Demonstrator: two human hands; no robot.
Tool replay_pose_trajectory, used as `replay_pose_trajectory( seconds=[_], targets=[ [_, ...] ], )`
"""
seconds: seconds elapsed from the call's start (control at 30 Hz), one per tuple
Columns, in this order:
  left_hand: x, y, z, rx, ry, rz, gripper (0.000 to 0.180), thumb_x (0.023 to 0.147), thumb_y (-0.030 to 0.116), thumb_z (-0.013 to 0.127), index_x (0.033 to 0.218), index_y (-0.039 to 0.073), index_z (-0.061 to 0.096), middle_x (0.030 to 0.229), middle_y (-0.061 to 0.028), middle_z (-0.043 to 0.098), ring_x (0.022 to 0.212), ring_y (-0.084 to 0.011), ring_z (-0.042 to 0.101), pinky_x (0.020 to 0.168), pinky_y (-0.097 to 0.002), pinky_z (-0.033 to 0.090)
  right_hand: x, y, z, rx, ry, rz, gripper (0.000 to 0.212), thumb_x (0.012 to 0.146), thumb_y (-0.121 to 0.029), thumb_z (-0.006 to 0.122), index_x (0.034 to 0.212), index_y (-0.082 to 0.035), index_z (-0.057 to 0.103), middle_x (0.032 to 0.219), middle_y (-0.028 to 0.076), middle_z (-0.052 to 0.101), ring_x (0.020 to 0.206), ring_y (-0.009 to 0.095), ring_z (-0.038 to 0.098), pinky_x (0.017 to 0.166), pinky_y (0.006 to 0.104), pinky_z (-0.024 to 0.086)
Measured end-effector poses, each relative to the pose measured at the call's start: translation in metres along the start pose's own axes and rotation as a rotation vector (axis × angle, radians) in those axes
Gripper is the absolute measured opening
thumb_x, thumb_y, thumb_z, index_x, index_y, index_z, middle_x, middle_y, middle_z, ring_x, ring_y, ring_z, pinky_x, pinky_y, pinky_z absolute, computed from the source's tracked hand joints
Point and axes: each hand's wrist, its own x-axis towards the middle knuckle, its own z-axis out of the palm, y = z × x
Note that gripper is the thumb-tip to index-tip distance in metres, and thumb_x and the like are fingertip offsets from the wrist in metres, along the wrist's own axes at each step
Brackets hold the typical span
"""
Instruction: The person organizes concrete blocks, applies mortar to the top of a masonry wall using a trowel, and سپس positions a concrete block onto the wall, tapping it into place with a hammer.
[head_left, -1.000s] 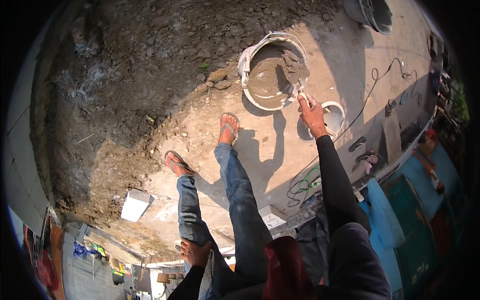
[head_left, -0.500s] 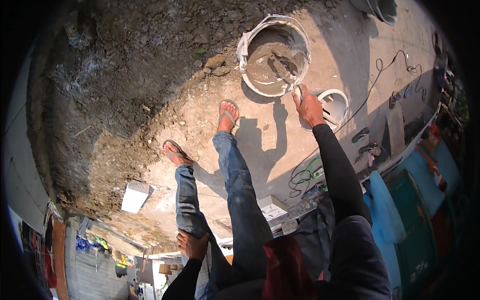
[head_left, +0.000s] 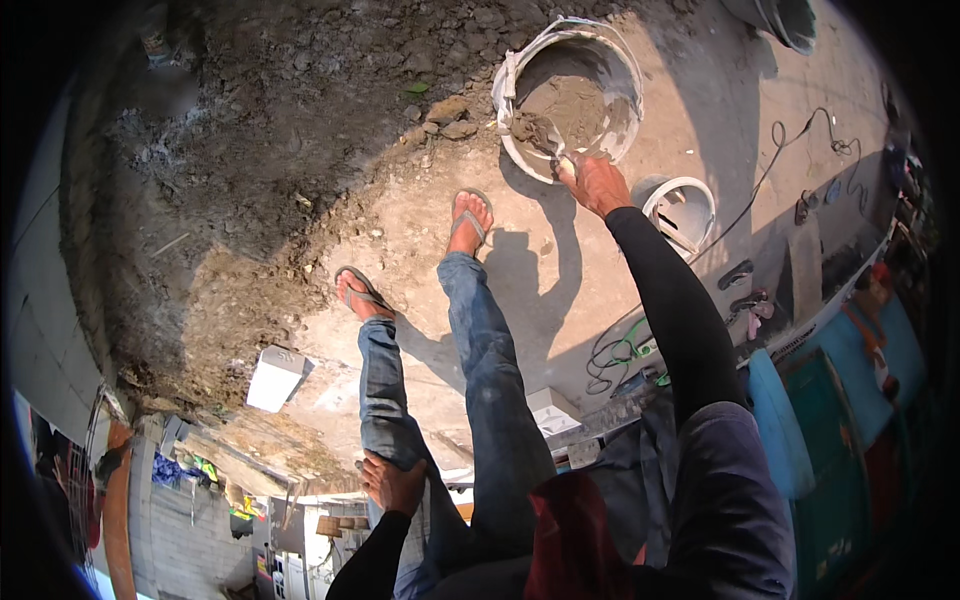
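Observation:
A pale bucket (head_left: 639, 105) stands on the ground ahead, its rim crusted with grey. Wet mortar (head_left: 572, 103) lies inside it. At the bucket's near rim, my right hand (head_left: 599, 187) is closed round the handle of a trowel (head_left: 557, 143). The trowel's blade is inside the bucket and carries a lump of mortar toward the left wall. My left hand (head_left: 393, 484) rests on the knee of my jeans (head_left: 387, 430), fingers apart and holding no tool.
A smaller white bucket (head_left: 711, 205) with sticks or tools in it stands right of the mortar bucket. Beyond it runs a dark cable (head_left: 742, 205). Rough soil and stones (head_left: 452, 112) lie at the left. A white block (head_left: 275, 379) sits near my left foot.
My right hand has moved left and slightly up along the bucket rim. The trowel now shows with a lump of mortar at the bucket's left side. My left hand stays on the knee.

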Motion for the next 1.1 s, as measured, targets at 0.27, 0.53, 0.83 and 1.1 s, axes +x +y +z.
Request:
replay_pose_trajectory(
  seconds=[0.27,0.53,0.83,1.1],
  targets=[
    [-0.007,0.002,-0.007,0.028,0.043,0.026,0.124,0.067,0.060,0.084,0.153,-0.009,0.026,0.139,-0.0189,0.047,0.133,-0.0358,0.046,0.110,-0.0504,0.037,0.031,-0.014,0.039,0.464,-0.015,0.079,0.057,0.093,-0.049,0.065,0.133,-0.008,0.068,0.109,0.027,0.069,0.109,0.043,0.063,0.094,0.0468,0.050],
    [0.008,0.012,-0.005,-0.032,0.092,0.026,0.111,0.071,0.063,0.081,0.147,-0.005,0.038,0.136,-0.0198,0.055,0.130,-0.0369,0.052,0.105,-0.0559,0.042,-0.088,0.073,0.051,1.259,-0.045,0.465,0.049,0.101,-0.054,0.058,0.131,-0.015,0.061,0.071,-0.003,0.048,0.053,0.010,0.044,0.046,0.0261,0.036],
    [0.025,-0.064,-0.002,-0.199,0.156,0.065,0.108,0.075,0.065,0.078,0.152,0.000,0.038,0.141,-0.0229,0.055,0.132,-0.0386,0.054,0.106,-0.0572,0.043,-0.208,-0.061,-0.034,1.278,0.020,0.388,0.040,0.105,-0.050,0.053,0.124,-0.016,0.060,0.068,-0.003,0.047,0.046,0.008,0.044,0.042,0.0249,0.038],
    [0.086,-0.191,0.001,-0.523,0.088,0.297,0.117,0.074,0.076,0.074,0.155,-0.001,0.040,0.149,-0.0268,0.051,0.138,-0.0449,0.050,0.110,-0.0547,0.046,-0.312,-0.263,-0.096,1.408,-0.021,0.086,0.038,0.105,-0.048,0.055,0.126,-0.016,0.056,0.066,0.000,0.051,0.045,0.011,0.048,0.041,0.0263,0.042]
  ],
)
